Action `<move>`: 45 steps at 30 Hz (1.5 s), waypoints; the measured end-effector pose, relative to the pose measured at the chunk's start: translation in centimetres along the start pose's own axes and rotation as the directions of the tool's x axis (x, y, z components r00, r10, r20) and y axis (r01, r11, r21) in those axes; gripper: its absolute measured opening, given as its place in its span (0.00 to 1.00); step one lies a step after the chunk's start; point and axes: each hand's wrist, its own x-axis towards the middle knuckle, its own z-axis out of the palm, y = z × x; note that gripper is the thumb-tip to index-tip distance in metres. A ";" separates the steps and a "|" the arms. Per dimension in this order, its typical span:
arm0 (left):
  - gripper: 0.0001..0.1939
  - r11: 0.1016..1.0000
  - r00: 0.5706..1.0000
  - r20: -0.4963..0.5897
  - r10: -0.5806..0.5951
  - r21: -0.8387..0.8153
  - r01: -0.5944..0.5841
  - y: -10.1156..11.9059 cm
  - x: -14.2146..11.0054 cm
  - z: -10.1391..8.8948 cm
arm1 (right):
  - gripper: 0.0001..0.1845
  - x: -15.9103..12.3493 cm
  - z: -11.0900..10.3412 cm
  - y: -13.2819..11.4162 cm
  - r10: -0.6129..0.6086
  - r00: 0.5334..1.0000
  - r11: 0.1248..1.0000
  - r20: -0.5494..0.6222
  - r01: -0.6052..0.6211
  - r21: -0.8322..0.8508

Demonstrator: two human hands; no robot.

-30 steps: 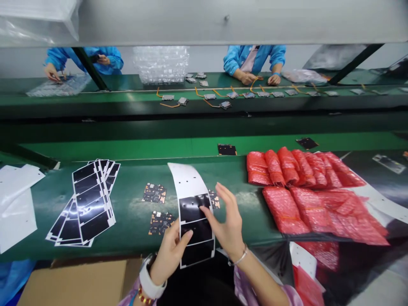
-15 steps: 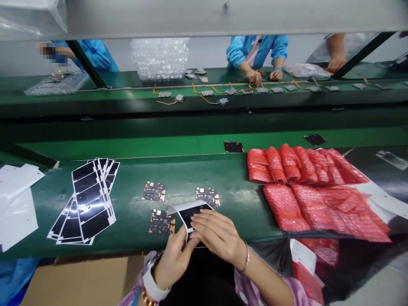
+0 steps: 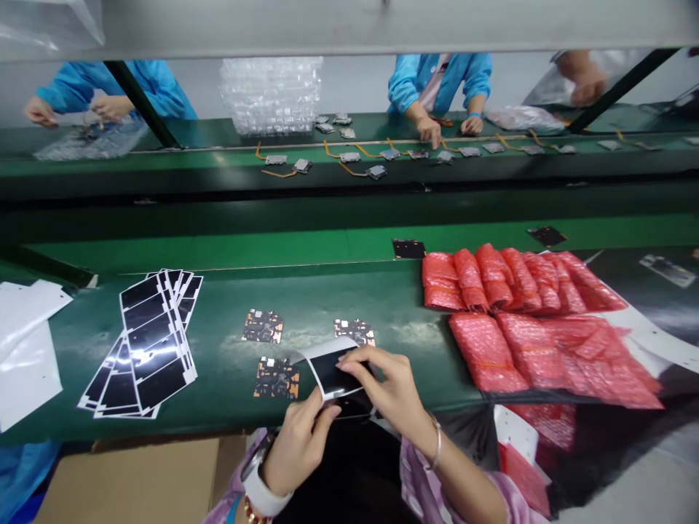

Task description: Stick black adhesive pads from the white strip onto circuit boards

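Fingers: my left hand [image 3: 298, 455] pinches the lower edge of the strip, its thumb and fingers closed on it; my right hand [image 3: 390, 389] curves over the top, its fingers [image 3: 363, 360] pressed on the strip.

Strip: one strip of black-and-white film [image 3: 328, 371] is bent between my hands, just above the near edge of the green bench [image 3: 404, 349], with its white end curling to the left.

Boards: three circuit boards [image 3: 262, 326] lie flat and apart near my hands, each with black and orange patches.

Stack: a fanned stack of black-panelled strips [image 3: 156, 342] lies to the left, holding many more strips than the one in my hands. White sheets [image 3: 27, 356] lie beyond it, at the left edge of the view.

Bags: red bubble bags [image 3: 524, 320] are piled in rows to the right; their contents cannot be seen.

Far belt: small modules with orange flex cables [image 3: 349, 156] lie in a row near a co-worker's hands [image 3: 445, 127].
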 end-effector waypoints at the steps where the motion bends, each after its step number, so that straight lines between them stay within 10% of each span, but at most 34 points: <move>1: 0.13 1.000 1.000 -0.005 -0.008 0.006 0.008 -0.1 -0.1 0.0 | 0.06 -0.1 -0.1 0.0 -0.024 1.000 0.999 0.005 0.024 -0.021; 8: 0.11 0.999 0.999 0.030 -0.045 -0.002 0.045 -0.4 -0.3 0.1 | 0.05 -0.1 -0.9 -0.2 -0.119 0.981 0.991 0.155 0.128 -0.048; 11: 0.22 0.987 0.992 0.000 -0.123 -0.104 0.122 -0.7 -0.5 0.3 | 0.09 0.2 -1.8 0.2 0.054 0.981 0.987 -0.185 -0.080 -0.137; 14: 0.34 0.965 0.976 -0.103 -0.194 -0.201 0.170 -1.3 -0.7 0.7 | 0.07 -0.3 -1.7 0.4 -0.086 0.798 0.939 -0.597 -0.136 -0.317; 17: 0.28 0.971 0.983 -0.078 -0.167 -0.185 0.150 -2.2 -0.9 1.0 | 0.15 -1.4 0.1 0.1 -0.414 0.862 0.824 -0.294 0.218 -0.523; 20: 0.24 0.967 0.981 -0.108 -0.161 -0.216 0.135 -3.3 -0.9 1.1 | 0.29 -2.5 1.7 -0.2 -0.478 0.872 0.744 0.105 0.466 -0.480; 23: 0.24 0.951 0.961 -0.141 -0.237 -0.238 0.199 -3.9 -0.9 0.7 | 0.47 -2.6 1.2 0.4 -0.325 0.940 0.869 0.106 0.341 -0.359; 26: 0.24 0.946 0.953 -0.147 -0.266 -0.227 0.229 -4.3 -1.0 0.2 | 0.38 -1.7 -0.4 1.9 0.010 0.996 0.997 -0.084 -0.016 -0.076; 31: 0.20 0.977 0.968 -0.177 -0.178 -0.149 0.152 -4.5 -1.0 0.0 | 0.21 -0.2 -1.4 3.5 0.419 0.898 0.828 0.133 -0.438 0.350; 40: 0.23 0.986 0.981 -0.143 -0.128 0.085 0.141 -3.5 1.1 -2.2 | 0.17 0.5 -4.3 4.7 0.369 0.899 0.929 -0.237 -0.354 0.103; 45: 0.19 0.975 0.904 -0.382 -0.193 0.028 0.220 -4.0 1.4 -5.2 | 0.28 0.8 -5.3 10.6 0.573 0.812 0.816 -0.111 -0.552 0.173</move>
